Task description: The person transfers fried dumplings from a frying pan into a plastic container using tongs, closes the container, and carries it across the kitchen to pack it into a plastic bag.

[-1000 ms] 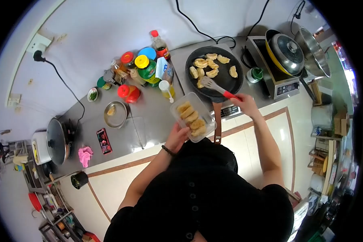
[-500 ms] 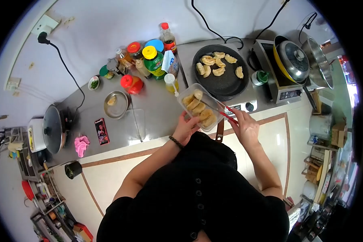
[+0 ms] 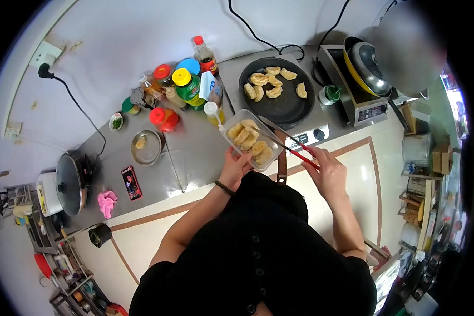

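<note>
Browned dumplings (image 3: 250, 138) lie in a clear plastic container (image 3: 271, 164), whose near left side is held by my left hand (image 3: 236, 168). My right hand (image 3: 327, 171) is closed on the red handles of tongs (image 3: 303, 154), and their dark arms reach over the container to its dumplings. Whether the tips grip one is too small to tell. Behind the container sits a black frying pan (image 3: 287, 108) with several dumplings (image 3: 273, 80) toward its far and left parts.
Bottles and jars, among them a red-capped squeeze bottle (image 3: 164, 120), stand left of the pan. A metal bowl (image 3: 146, 148), phone (image 3: 132, 183) and pink cloth (image 3: 107, 203) lie farther left. A green-lidded jar (image 3: 329, 95) and second cooker (image 3: 366, 113) are on the right.
The red-handled tool moved from the pan to the container. One more dumpling has left the pan and another lies in the container. The view shifted slightly.
</note>
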Demonstrator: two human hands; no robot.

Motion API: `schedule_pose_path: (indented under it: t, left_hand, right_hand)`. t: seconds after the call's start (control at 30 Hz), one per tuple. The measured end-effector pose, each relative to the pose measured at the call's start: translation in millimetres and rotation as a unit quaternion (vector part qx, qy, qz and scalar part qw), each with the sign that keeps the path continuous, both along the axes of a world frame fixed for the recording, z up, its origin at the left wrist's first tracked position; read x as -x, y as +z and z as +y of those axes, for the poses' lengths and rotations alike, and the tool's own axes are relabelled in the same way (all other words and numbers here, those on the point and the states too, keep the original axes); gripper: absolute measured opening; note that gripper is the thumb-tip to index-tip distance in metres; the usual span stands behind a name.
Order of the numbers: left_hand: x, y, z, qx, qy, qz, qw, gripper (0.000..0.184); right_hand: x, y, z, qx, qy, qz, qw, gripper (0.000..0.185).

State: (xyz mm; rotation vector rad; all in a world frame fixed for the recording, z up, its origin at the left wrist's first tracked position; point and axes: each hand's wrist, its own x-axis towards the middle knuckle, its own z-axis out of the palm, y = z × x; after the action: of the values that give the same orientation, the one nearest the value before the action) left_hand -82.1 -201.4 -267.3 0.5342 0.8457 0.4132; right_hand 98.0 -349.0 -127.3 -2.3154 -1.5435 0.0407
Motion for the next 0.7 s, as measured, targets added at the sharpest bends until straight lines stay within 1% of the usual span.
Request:
schedule_pose_path:
  t: [0.03,0.13,0.17,0.2,0.23,0.3,0.37,0.43,0.47,0.53,0.6,0.63,0.67,0.7]
  left_hand:
    - [-1,0,0,-0.001,-0.004,-0.001,1.000,0.074]
    - [-4,0,0,-0.019,-0.035,0.011,0.999,0.074]
    - [-3,1,-1,-0.010,-0.023,0.009,1.000,0.074]
    - [-2,1,-2,0.001,-0.012,0.009,1.000,0.075]
    - [1,2,-1,0.000,-0.015,0.010,1.000,0.075]
    - [6,3,1,-0.026,-0.053,0.037,0.998,0.069]
    - [9,2,3,-0.041,-0.070,0.043,0.996,0.066]
    - [10,3,4,-0.055,-0.080,0.050,0.994,0.064]
    - [11,5,6,-0.070,-0.082,0.042,0.993,0.062]
    - [16,4,7,-0.084,-0.082,0.041,0.992,0.060]
    - [19,1,6,-0.084,-0.092,0.054,0.991,0.059]
    - [20,0,6,-0.083,-0.086,0.057,0.991,0.059]
    - [21,-1,7,-0.075,-0.072,0.056,0.993,0.060]
    - [23,0,6,-0.067,-0.056,0.054,0.995,0.061]
  right_hand:
    - [-1,-7,3,-0.025,-0.001,0.005,1.000,0.034]
    - [-9,-11,3,-0.006,0.024,0.000,1.000,0.036]
    - [-14,-9,1,0.005,0.036,0.007,0.999,0.035]
    - [-25,-9,-1,0.008,0.014,0.024,1.000,0.034]
    - [-36,-11,1,-0.011,-0.018,0.003,1.000,0.033]
    - [-69,-19,17,0.047,-0.056,-0.062,0.995,0.035]
    - [-112,-39,39,0.009,0.007,-0.162,0.987,0.036]
    - [-149,-61,63,0.022,0.056,-0.176,0.982,0.036]
    - [-159,-63,76,0.018,0.058,-0.173,0.983,0.036]
    - [-172,-66,95,0.046,0.130,-0.172,0.975,0.035]
    - [-181,-69,104,0.056,0.133,-0.151,0.978,0.035]
    - [-183,-71,106,0.066,0.133,-0.133,0.980,0.036]
    - [-184,-72,103,0.100,0.106,-0.098,0.984,0.035]
    - [-182,-72,97,0.100,0.114,-0.096,0.984,0.035]
